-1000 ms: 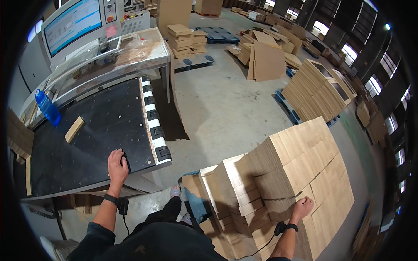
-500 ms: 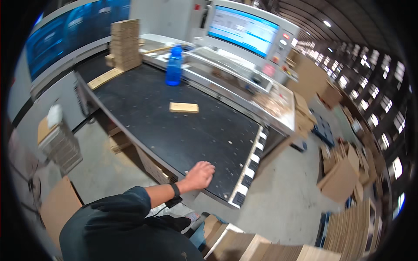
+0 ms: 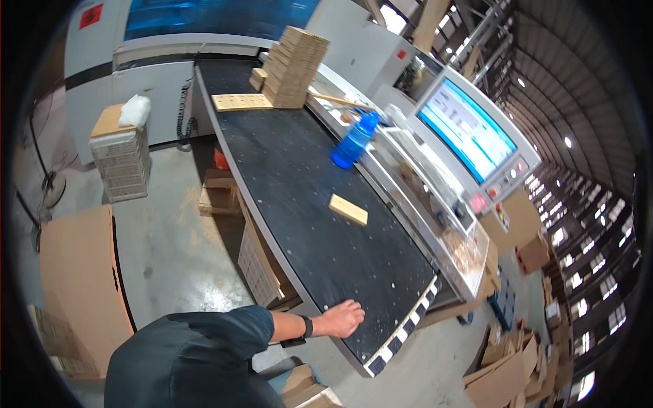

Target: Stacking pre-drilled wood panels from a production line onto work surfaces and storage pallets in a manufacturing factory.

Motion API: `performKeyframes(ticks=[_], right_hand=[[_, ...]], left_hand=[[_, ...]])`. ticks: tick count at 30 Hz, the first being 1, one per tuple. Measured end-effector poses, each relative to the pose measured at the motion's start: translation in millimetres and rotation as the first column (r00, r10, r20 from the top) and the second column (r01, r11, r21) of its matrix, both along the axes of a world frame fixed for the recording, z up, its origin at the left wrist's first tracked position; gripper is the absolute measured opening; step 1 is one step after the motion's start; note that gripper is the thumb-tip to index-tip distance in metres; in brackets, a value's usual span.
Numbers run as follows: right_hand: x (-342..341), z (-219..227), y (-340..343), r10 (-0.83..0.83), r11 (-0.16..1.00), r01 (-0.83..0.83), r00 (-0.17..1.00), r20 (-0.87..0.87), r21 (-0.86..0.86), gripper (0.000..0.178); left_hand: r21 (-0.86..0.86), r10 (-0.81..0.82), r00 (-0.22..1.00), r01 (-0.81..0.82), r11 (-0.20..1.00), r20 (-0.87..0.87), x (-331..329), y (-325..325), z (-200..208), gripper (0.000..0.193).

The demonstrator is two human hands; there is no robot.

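My left hand (image 3: 343, 318), with a dark band on its wrist, rests on the near end of the black tabletop (image 3: 292, 177) beside its front edge. Its fingers are bent and slightly apart, with nothing seen in them. Farther along the surface lies a small pale wooden block (image 3: 348, 210). Past it stands a blue plastic bottle (image 3: 355, 141). At the far end rises a tall stack of light-brown boards (image 3: 294, 68), with a pale board with rows of holes (image 3: 242, 102) lying flat beside it. My right hand is out of sight.
A machine with a lit screen (image 3: 467, 129) runs along the right side. Striped black-and-white tape (image 3: 403, 331) marks the table's near end. On the floor stand a wrapped stack (image 3: 121, 163), a leaning cardboard sheet (image 3: 85, 272) and a pile of flattened cartons (image 3: 507, 370).
My view has turned and tilted, shifting the table and screen to the right and bringing more of the left floor in. My left hand stays on the tabletop; block and bottle keep their places.
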State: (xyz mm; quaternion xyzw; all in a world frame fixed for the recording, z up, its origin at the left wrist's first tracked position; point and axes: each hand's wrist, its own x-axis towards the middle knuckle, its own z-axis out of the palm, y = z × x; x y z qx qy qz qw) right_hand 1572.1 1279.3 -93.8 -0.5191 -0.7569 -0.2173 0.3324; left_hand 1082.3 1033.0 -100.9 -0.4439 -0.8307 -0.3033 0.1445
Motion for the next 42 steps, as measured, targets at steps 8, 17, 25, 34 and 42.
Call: performKeyframes(ticks=[8, 17, 25, 34, 42], right_hand=[[-103, -14, -40, 0.192, 0.966, -0.196, 0.981, -0.040, -0.169, 0.030], [-186, -29, -103, 0.331, 0.857, -0.328, 0.942, -0.064, -0.398, 0.030], [-248, -50, -170, 0.457, 0.678, -0.425, 0.883, -0.107, -0.600, 0.030], [-315, -87, -249, 0.610, 0.361, -0.472, 0.772, -0.179, -0.805, 0.030], [-411, -105, -300, 0.728, 0.033, -0.434, 0.627, -0.276, -0.900, 0.029]], left_hand=[[0.202, -0.172, 0.985, 0.165, 0.965, 0.016, -2, -13, -17, 0.010], [-0.009, -0.363, 0.875, 0.385, 0.923, 0.320, 7, -178, -52, 0.025], [-0.653, 0.759, 0.136, -0.428, 0.624, 0.636, -5, -523, -271, 0.038], [-0.716, 0.636, -0.384, -0.563, 0.413, 0.669, 123, -711, -291, 0.039], [-0.208, 0.124, -0.171, -0.683, 0.700, 0.978, 248, -650, -363, 0.026]])
